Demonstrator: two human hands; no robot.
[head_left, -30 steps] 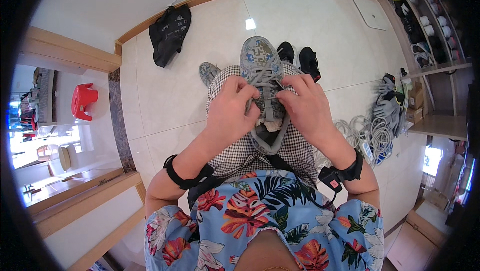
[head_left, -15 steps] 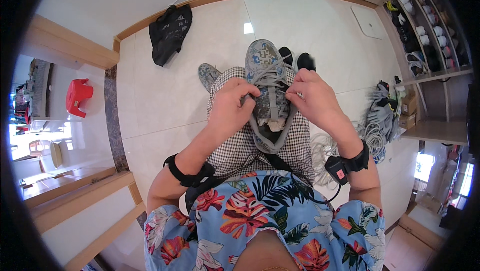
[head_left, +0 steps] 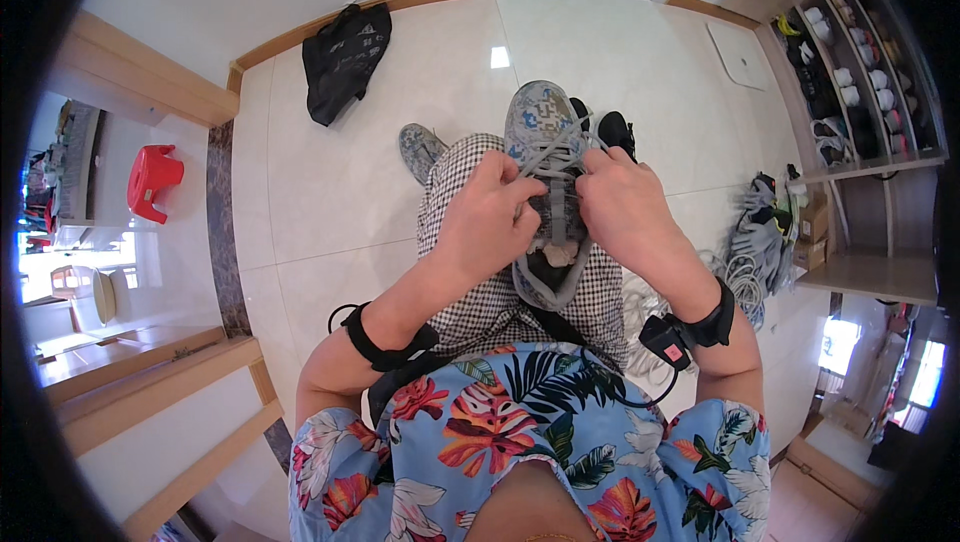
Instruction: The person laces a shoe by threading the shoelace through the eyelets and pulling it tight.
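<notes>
A grey sneaker (head_left: 540,114) with a blue and brown blocky pattern rests on my lap, toe pointing away from me. Its grey shoelace (head_left: 552,156) is partly threaded across the tongue, and a loose stretch loops up at the right. My left hand (head_left: 487,210) is closed at the left eyelet edge, thumb and forefinger gripping the shoe there. On the opposite edge my right hand (head_left: 622,198) pinches the lace; its fingertips partly hide it. Crumpled pale paper (head_left: 556,254) shows inside the shoe opening. A matching sneaker (head_left: 422,150) stands on the floor to the left.
Black shoes (head_left: 616,132) stand beyond my right hand. Coiled pale cords (head_left: 745,282) and a grey bag (head_left: 765,222) lie at the right, below a shoe rack (head_left: 890,157). A black bag (head_left: 345,67) lies far left; a red stool (head_left: 155,182) stands farther left.
The sneaker has shifted slightly right. My left hand has moved right, over the eyelets. My right hand has moved a little up and right, and the lace now loops higher beside it.
</notes>
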